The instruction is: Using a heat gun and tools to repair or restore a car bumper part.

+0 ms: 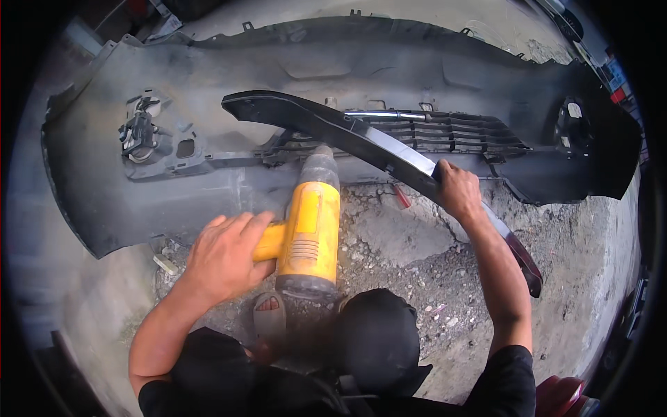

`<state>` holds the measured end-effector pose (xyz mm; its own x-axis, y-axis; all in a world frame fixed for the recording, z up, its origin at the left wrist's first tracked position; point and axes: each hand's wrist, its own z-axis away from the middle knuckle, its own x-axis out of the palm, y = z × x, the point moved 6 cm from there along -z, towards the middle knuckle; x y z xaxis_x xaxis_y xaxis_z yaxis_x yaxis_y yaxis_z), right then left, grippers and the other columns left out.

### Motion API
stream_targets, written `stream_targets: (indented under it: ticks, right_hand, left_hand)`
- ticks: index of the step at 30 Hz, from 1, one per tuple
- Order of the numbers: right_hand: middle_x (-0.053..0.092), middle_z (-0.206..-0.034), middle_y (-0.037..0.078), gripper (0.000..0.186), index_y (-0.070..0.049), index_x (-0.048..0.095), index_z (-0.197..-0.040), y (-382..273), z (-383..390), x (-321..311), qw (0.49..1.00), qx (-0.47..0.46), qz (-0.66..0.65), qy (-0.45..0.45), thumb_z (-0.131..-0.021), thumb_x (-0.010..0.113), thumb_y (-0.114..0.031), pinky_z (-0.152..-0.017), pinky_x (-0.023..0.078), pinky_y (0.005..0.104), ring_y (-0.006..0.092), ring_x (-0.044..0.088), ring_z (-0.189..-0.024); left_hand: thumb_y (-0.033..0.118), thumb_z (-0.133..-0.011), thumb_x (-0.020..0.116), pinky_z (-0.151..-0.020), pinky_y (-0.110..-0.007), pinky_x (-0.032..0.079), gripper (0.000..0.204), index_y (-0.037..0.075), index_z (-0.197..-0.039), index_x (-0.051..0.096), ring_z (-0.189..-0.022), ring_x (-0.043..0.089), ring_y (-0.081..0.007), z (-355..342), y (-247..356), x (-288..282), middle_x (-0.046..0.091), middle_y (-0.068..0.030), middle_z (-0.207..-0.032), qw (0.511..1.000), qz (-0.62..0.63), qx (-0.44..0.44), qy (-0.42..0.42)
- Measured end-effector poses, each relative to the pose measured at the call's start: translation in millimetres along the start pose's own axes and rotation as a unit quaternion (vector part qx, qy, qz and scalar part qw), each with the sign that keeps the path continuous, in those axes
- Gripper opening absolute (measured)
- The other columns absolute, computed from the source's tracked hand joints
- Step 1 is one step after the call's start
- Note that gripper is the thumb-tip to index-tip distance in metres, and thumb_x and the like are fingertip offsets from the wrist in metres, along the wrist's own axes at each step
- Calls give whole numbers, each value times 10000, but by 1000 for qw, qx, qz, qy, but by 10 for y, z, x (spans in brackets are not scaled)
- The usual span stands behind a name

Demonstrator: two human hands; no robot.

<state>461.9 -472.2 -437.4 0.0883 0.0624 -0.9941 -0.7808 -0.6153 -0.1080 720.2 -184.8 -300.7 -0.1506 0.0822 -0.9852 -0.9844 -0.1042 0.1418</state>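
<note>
My left hand [233,250] is wrapped round the handle of a yellow heat gun [317,215]. Its grey nozzle points away from me, toward the underside of a long curved black trim strip [326,132]. My right hand [458,187] grips that strip past its middle, holding it slantwise in the air. A shiny pale section shows just left of my right fingers, and the strip's near end looks dark red. Behind both lies a large black car bumper [229,62], inner side up, with a slatted grille [458,133] in its middle.
A lamp-like fitting [142,132] sits in the bumper's left part. Broken concrete and gravel [445,278] cover the ground. A small red piece [401,197] lies there. My sandalled foot [269,316] and dark-clothed knee [379,340] are close below the heat gun. Something red [559,396] stands at lower right.
</note>
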Motion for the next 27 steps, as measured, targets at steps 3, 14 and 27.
stream_targets:
  ticks: [3,14,27]
  right_hand:
    - [673,-897,121,137,-77,589,-958,-59,105,13,997,-14,-2,78,-822,600,-60,-789,498,461,339,673,-893]
    - [560,-1389,94,721,-108,518,-1410,-875,1032,436,990,-26,-65,121,-718,704,-31,-1063,399,432,298,522,-1285]
    - [440,-1528,122,713,-153,454,-1487,-1143,1171,1033,991,32,-3,127,-817,662,-20,-1159,297,532,359,408,-1412]
  left_hand:
    - [213,-704,806,-919,-439,492,591,51,-1238,612,-1004,649,-373,-16,-150,-95,676,-157,-1071,996,58,-40,-54]
    - [104,-799,790,-980,-400,473,517,-5,-1268,600,-1075,630,-271,1113,-1386,-1046,655,-114,-1227,996,48,-54,46]
    - [141,-778,764,-876,-381,515,368,-19,-1098,679,-991,693,-349,206,-964,-538,717,-168,-1070,975,217,40,-12]
